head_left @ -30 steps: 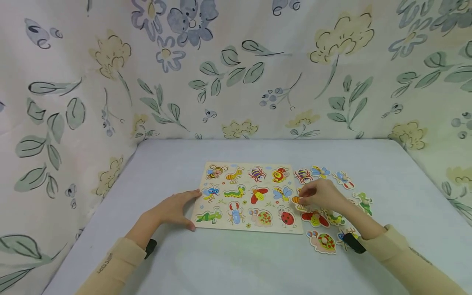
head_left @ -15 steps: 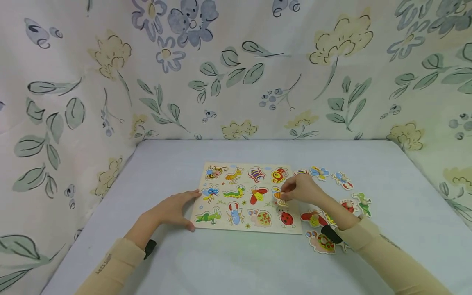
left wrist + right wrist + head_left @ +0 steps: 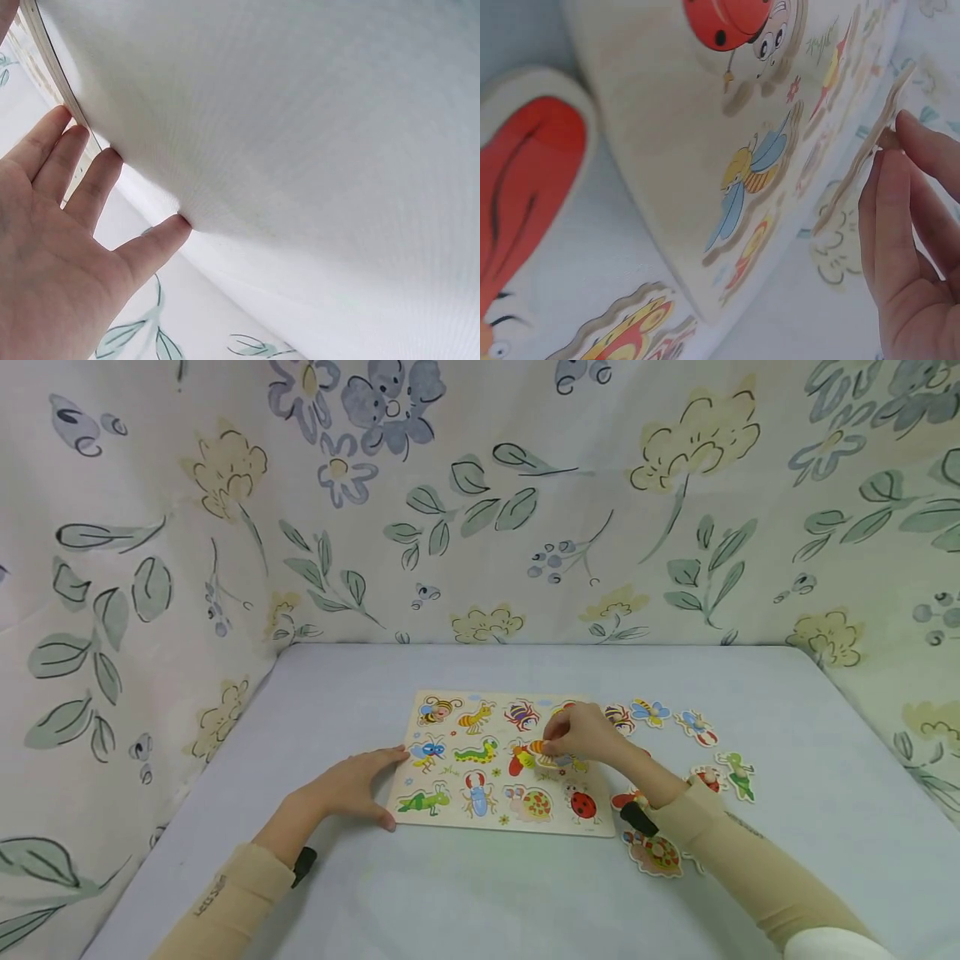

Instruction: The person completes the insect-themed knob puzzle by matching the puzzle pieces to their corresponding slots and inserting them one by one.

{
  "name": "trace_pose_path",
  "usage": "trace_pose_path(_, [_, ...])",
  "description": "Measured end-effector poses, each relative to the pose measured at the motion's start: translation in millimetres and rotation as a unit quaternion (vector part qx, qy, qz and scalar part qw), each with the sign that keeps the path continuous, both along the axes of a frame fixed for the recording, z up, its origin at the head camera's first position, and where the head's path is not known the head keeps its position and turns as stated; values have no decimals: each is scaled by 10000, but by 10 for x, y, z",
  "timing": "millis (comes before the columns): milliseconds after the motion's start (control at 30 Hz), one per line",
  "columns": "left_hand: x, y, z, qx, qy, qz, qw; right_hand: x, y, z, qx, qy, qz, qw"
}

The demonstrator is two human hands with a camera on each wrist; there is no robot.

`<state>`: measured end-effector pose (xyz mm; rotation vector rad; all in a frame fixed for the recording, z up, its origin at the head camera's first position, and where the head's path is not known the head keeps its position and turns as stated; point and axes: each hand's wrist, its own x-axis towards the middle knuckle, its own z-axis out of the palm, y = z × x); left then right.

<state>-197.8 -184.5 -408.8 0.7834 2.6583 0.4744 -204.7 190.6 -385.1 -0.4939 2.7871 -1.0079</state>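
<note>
A wooden puzzle board (image 3: 555,828) with several insect pictures lies on the table. My left hand (image 3: 348,789) rests at its left edge; in the left wrist view, the spread fingers (image 3: 97,184) touch the board's edge and the tabletop. Above the board's right half, my right hand (image 3: 588,735) holds an orange-striped insect puzzle piece (image 3: 538,752). Seen edge-on in the right wrist view, this puzzle piece (image 3: 866,161) is pinched by its small knob between thumb and fingers, raised off the board. The hand covers part of the board's upper right pictures.
Loose puzzle pieces lie right of the board, among them a snail (image 3: 652,853), a grasshopper (image 3: 739,775), a ladybug (image 3: 708,779) and a blue beetle (image 3: 697,727). My right forearm hides some of them. A floral cloth (image 3: 480,527) hangs behind the white table (image 3: 360,685).
My right hand has lifted the orange-striped piece from the loose pieces and carried it left over the board. The left hand has stayed at the board's edge.
</note>
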Motion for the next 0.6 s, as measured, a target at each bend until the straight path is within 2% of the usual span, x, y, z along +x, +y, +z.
trace_pose_path(267, [8,-13,8,-22,-12,19,10000,-81,-148,67,-54,-262,-85,9996])
trace_pose_path(600, [-12,-9,-6,-68,79,-149,9998,-141,-284,39,8,-198,-146,9997])
